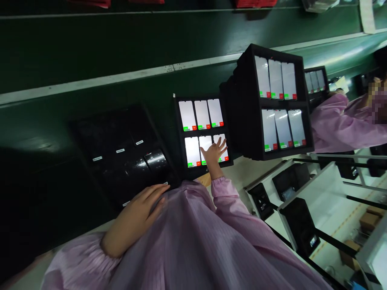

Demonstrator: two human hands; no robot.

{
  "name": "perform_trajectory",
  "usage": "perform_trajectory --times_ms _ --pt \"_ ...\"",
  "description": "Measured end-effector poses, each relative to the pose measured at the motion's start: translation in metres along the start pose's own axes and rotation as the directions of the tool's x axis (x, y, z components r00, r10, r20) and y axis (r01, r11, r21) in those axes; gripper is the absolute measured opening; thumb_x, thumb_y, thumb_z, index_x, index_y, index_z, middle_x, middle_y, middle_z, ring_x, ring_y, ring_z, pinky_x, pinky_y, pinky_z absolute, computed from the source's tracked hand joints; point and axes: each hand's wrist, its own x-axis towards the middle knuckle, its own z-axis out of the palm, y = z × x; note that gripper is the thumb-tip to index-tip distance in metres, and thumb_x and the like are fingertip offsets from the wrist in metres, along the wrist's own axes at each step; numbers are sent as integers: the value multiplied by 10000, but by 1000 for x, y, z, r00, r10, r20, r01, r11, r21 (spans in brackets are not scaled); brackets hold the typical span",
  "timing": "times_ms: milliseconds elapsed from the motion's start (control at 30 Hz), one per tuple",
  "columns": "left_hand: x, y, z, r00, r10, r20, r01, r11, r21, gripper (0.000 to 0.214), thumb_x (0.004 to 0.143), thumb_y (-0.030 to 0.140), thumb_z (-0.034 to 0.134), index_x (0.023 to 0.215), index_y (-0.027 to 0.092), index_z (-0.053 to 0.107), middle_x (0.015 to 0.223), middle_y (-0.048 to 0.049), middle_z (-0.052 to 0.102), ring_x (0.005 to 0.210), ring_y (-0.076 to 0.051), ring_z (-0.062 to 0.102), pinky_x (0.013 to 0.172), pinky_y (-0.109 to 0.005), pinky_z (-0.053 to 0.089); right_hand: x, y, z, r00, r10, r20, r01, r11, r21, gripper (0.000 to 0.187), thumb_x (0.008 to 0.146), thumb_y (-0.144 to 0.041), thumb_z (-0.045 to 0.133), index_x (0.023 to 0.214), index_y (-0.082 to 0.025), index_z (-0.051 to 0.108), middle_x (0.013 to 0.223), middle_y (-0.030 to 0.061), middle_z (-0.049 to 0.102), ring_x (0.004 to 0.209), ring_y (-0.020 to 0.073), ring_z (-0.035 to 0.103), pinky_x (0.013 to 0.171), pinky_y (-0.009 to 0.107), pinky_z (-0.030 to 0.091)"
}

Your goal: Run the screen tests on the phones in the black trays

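Observation:
A black tray [202,133] holds two rows of phones with lit white screens, each with a green and a red patch at its lower end. Over the near row my right hand [214,154] spreads its fingers, across the middle phone and the right-hand phone [216,138]. Whether its fingertips touch the glass I cannot tell. To the left lies another dark tray with phones whose screens are black, such as the glossy phone [157,160], and small white labels. My left hand [139,211] rests at that tray's near edge, fingers stretched out, holding nothing visible.
A tall stack of black trays [245,104] stands on the right, lit phones in its top tray [282,104]. Beyond it is a co-worker's pink sleeve [341,121]. A metal strip [136,74] crosses the green bench. White shelving [323,197] stands lower right.

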Motion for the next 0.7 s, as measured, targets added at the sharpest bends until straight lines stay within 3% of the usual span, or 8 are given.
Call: perform_trajectory --times_ms 200,333,433,500,567,633,700 --pt "0 2 3 1000 4 -7 -4 1000 -6 508 1006 473 378 1335 271 708 1322 -57 741 1217 -249 696 1065 -425 577 2 -4 -5 998 37 46 -35 999 -26 690 942 -559 590 1327 12 649 1712 315 214 1609 496 -23 1225 756 130" --pt "-4 3 8 997 -9 -72 8 1000 -20 492 1002 463 387 1330 282 706 1323 -51 737 1222 -247 691 1074 -423 571 -9 -9 -15 1000 -12 -19 12 999 52 661 972 -493 560 1425 -11 570 1692 310 278 1611 480 70 1227 757 139" --pt "-5 -7 9 992 -46 -118 39 998 -57 481 988 486 404 1297 284 712 1314 -46 734 1217 -250 691 1096 -431 557 -35 -19 -16 983 -174 -65 182 973 143 572 994 -421 540 1436 -58 555 1662 262 368 1612 419 161 1260 692 194" --pt "-4 -24 10 974 -104 -200 93 993 -67 461 969 494 422 1257 281 713 1314 -56 723 1231 -268 681 1125 -461 535 -61 -30 -11 927 -368 -71 374 896 241 479 998 -355 538 1398 -96 585 1615 233 444 1589 358 266 1276 609 265" --pt "-3 -49 11 916 -198 -348 190 980 -59 461 953 495 427 1236 252 697 1341 -102 692 1282 -309 647 1160 -516 497 -88 -42 -1 839 -541 -58 522 769 369 423 999 -299 531 1378 -122 598 1530 217 536 1499 305 431 1247 538 371" --pt "-6 -82 15 793 -325 -516 339 938 -70 538 955 500 402 1321 183 636 1409 -192 622 1382 -380 564 1177 -593 456 -111 -54 9 756 -652 -52 593 650 475 419 978 -260 554 1384 -162 593 1473 182 586 1416 281 520 1203 514 447" --pt "-12 -118 21 657 -469 -590 507 854 -115 632 946 535 430 1413 128 551 1416 -256 584 1421 -454 509 1138 -677 454 -123 -61 16 732 -680 -41 595 609 524 433 957 -237 582 1387 -189 591 1460 161 592 1396 279 535 1189 512 470"
